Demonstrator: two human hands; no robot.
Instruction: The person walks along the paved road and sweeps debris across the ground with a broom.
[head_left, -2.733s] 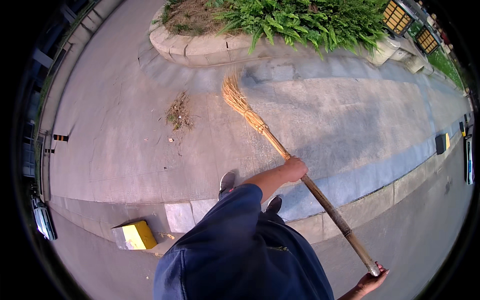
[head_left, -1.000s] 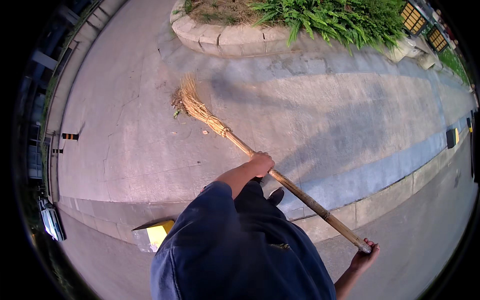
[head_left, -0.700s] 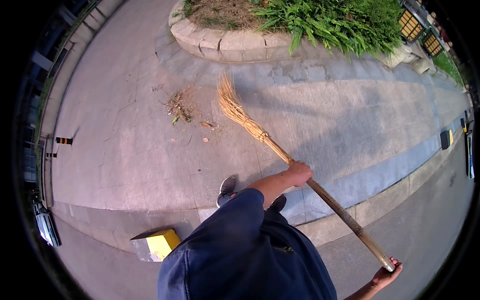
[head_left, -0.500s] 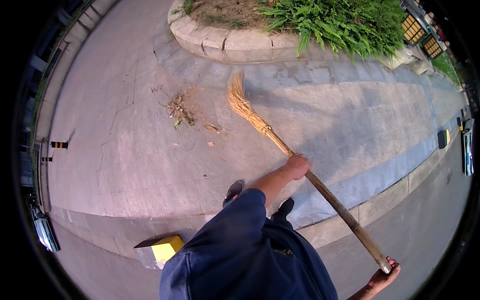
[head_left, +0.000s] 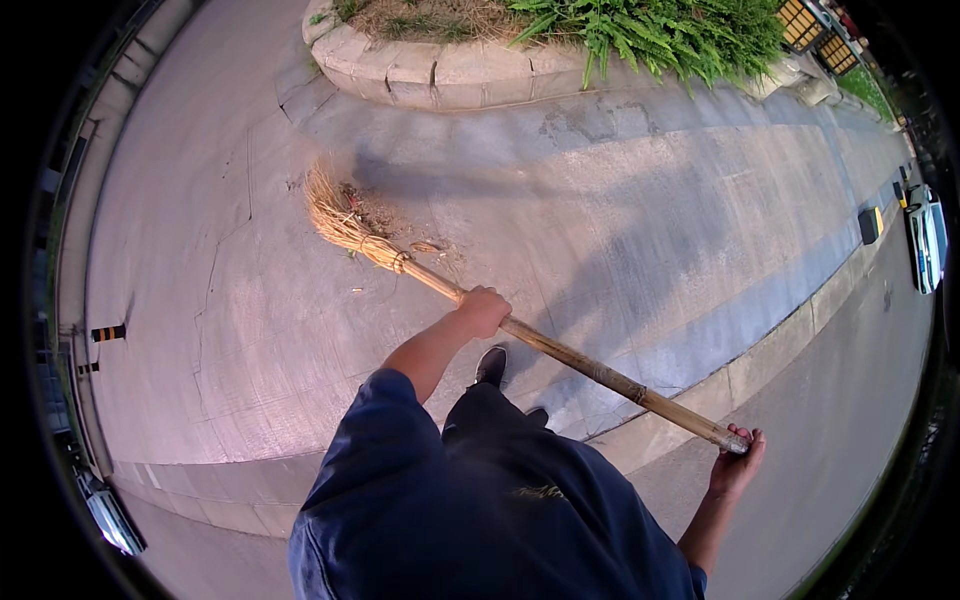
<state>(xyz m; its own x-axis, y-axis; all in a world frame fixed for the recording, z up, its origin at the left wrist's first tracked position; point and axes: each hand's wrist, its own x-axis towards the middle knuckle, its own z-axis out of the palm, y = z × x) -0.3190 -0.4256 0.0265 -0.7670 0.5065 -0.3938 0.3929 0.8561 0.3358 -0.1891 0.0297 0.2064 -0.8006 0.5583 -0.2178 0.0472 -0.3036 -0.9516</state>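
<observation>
A straw broom point(head_left: 590, 368) with a bamboo handle slants across in front of me, its bristle head up and to the left. My left hand point(head_left: 484, 311) is wrapped round the handle a little below the bristles. Round the butt end at the lower right, my right hand point(head_left: 738, 462) is closed. The bristles partly cover a small heap of dry leaves and twigs point(head_left: 372, 212); whether they touch the ground I cannot tell. A few loose leaf scraps point(head_left: 425, 247) lie beside the heap.
A stone-edged planter point(head_left: 470, 78) with green ferns point(head_left: 670, 35) curves along the far side. A kerb point(head_left: 690, 410) runs behind my feet. Black-and-yellow blocks point(head_left: 872, 225) and a striped post point(head_left: 108, 333) stand at the sides. Parked cars point(head_left: 928, 240) show at both edges.
The broom head has swung left from bare pavement to over the leaf heap. Both hands moved with it, the right hand rising and my left hand shifting left. My body and feet have shifted too.
</observation>
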